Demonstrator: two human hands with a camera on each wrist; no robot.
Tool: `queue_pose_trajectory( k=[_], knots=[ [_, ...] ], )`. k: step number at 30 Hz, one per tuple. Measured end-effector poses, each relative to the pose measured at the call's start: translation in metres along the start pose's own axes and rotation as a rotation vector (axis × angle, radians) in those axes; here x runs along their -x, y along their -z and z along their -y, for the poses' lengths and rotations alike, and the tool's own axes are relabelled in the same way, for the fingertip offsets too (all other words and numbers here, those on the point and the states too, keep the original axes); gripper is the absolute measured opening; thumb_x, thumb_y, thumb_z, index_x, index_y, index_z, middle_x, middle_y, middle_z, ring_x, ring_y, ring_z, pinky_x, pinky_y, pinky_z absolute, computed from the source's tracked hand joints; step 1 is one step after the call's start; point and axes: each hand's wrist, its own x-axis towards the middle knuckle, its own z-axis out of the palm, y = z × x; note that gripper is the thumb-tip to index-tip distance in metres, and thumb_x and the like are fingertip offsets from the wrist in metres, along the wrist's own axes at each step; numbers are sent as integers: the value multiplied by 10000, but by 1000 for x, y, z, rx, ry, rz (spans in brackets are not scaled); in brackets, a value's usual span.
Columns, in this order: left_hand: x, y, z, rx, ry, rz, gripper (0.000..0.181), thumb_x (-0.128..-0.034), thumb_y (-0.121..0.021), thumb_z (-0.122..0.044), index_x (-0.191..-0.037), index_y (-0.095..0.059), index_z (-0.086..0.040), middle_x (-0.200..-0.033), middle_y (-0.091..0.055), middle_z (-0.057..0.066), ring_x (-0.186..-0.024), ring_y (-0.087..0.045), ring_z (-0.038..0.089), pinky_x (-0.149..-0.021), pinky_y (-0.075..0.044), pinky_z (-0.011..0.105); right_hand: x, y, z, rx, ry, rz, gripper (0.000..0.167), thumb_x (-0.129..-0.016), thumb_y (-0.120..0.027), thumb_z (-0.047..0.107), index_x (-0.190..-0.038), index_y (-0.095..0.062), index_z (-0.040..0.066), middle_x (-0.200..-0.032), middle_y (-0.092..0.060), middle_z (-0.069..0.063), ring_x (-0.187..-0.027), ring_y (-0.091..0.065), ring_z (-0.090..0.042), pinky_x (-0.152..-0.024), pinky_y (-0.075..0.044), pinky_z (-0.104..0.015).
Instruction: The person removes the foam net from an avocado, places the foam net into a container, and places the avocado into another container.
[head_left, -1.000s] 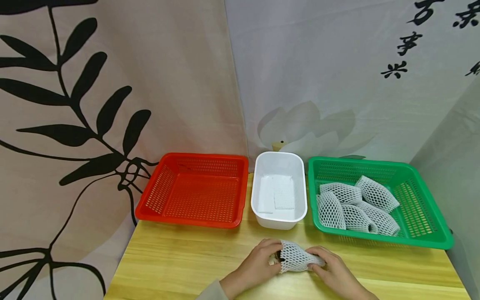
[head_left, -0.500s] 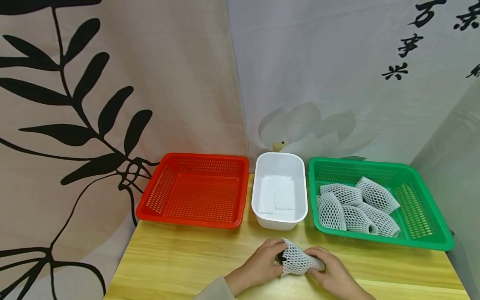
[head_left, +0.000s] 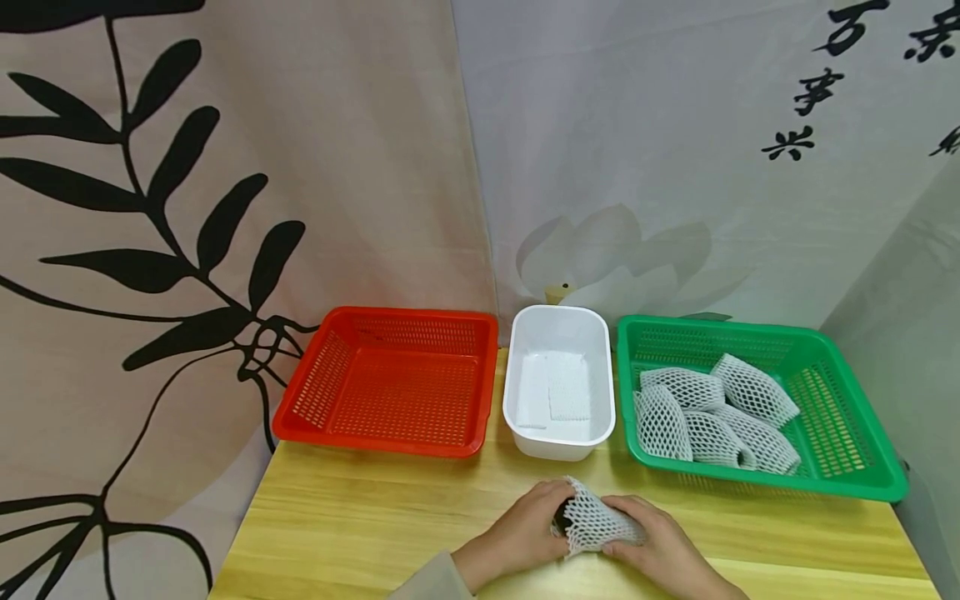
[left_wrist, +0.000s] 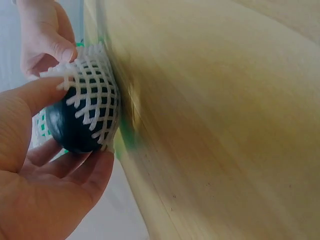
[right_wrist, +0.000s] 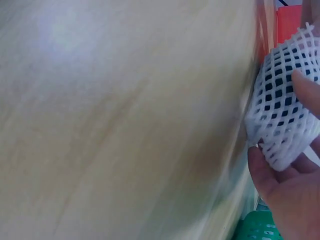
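Between the two hands, low over the wooden table in the head view, is a white foam net sleeve point(head_left: 602, 525) partly covering a dark, smooth, rounded object point(left_wrist: 67, 127). My left hand point(head_left: 525, 533) grips the object's bare end, thumb on one side and fingers curled under it, touching the sleeve's open rim. From the right, my right hand point(head_left: 663, 542) holds the sleeve's narrower end between thumb and fingers. In the right wrist view, dark patches show through the stretched mesh. The exact kind of the dark object cannot be told.
Along the table's back stand a red basket point(head_left: 487, 400), a white tub point(head_left: 558, 448) with flat white mesh pieces inside, and a green basket point(head_left: 840, 400) with several foam-netted items point(head_left: 682, 387). A printed curtain point(head_left: 390, 167) hangs behind the table point(head_left: 360, 517).
The right hand has shifted slightly left along the sleeve, toward the left hand. The sleeve's open rim has spread and tilted against the left fingers. Baskets and tub have stayed put.
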Motion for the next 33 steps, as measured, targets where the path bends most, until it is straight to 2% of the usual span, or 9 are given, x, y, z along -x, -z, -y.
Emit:
queue_pose_trajectory(
  k=[6,9,14,20,23,29,33],
  knots=[
    [-2,-1,2,-66,-72,37,705,-793,-879,-130,-1428,-577,-83,-1471,-562,7,-1346,-504,135,-1138,-417,295,-1,-1,-2,-47,51,-10,510,-840,-883,245,-1303,-696,144,-1210,-701,84,-1092,-657,-86,-931,-505,-195],
    [-3,-2,3,-86,-86,42,705,-786,-888,-135,-1416,-575,-93,-1465,-561,-6,-1327,-504,123,-1131,-418,283,-1,-1,-3,-55,83,-25,495,-833,-889,231,-1283,-701,147,-1190,-707,76,-1078,-660,-83,-931,-495,-173],
    [-4,-4,3,-97,-86,33,711,-782,-903,-153,-1409,-575,-81,-1466,-565,12,-1334,-506,137,-1142,-410,290,0,-2,-3,-73,119,-53,440,-824,-896,202,-1226,-717,176,-1143,-716,74,-1037,-665,-74,-912,-488,-152],
    [-2,-3,2,-40,-50,30,766,-773,-910,-165,-1446,-566,-42,-1483,-555,46,-1376,-501,163,-1153,-405,312,0,0,-6,-89,142,-64,376,-820,-889,131,-1156,-731,194,-1093,-719,86,-1000,-671,-64,-884,-485,-126],
    [0,-2,3,-8,-36,17,767,-762,-908,-156,-1441,-570,-42,-1469,-559,40,-1362,-513,151,-1141,-419,308,0,1,-7,-105,141,-64,348,-830,-876,95,-1132,-738,197,-1071,-722,89,-982,-672,-55,-867,-483,-118],
    [5,1,3,11,-50,-36,737,-771,-906,-178,-1420,-586,-37,-1446,-577,60,-1328,-544,154,-1119,-441,300,2,5,-6,-105,100,-72,307,-842,-854,37,-1074,-750,208,-1024,-724,112,-928,-667,-34,-820,-517,-157],
    [10,5,4,23,-60,-65,715,-793,-893,-207,-1420,-591,-45,-1431,-586,51,-1307,-556,147,-1105,-452,295,4,8,-4,-89,56,-113,345,-819,-857,-4,-1045,-751,233,-996,-722,139,-898,-661,-18,-796,-520,-160]
  ],
)
